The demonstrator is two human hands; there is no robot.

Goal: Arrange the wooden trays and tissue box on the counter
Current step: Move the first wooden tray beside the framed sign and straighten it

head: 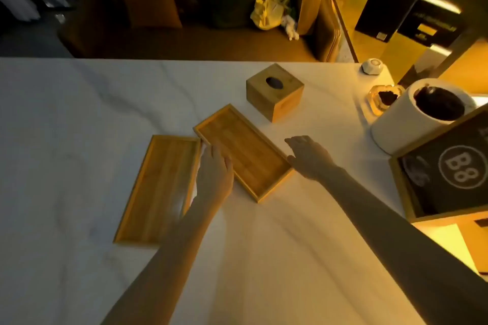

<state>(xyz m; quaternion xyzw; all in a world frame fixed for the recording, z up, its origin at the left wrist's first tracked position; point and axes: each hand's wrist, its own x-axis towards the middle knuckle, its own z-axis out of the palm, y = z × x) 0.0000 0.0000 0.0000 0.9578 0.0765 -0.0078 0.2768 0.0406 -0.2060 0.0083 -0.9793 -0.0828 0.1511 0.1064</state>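
Two shallow wooden trays lie on the white marble counter (79, 119). The long tray (158, 190) lies at the left, empty. The shorter tray (245, 153) sits at an angle to its right, one corner touching the long tray. My left hand (215, 175) rests on the shorter tray's left rim, fingers together. My right hand (309, 157) touches that tray's right rim with fingers spread. A square wooden tissue box (274, 92) with an oval hole on top stands behind the trays, apart from both hands.
At the right stand a white cylindrical container (412, 119) with a dark inside, a glass ashtray (383, 100), a small white object (372, 66) and a wooden-framed dark sign marked B8 (446, 166). The counter's far edge drops to a dark sofa area.
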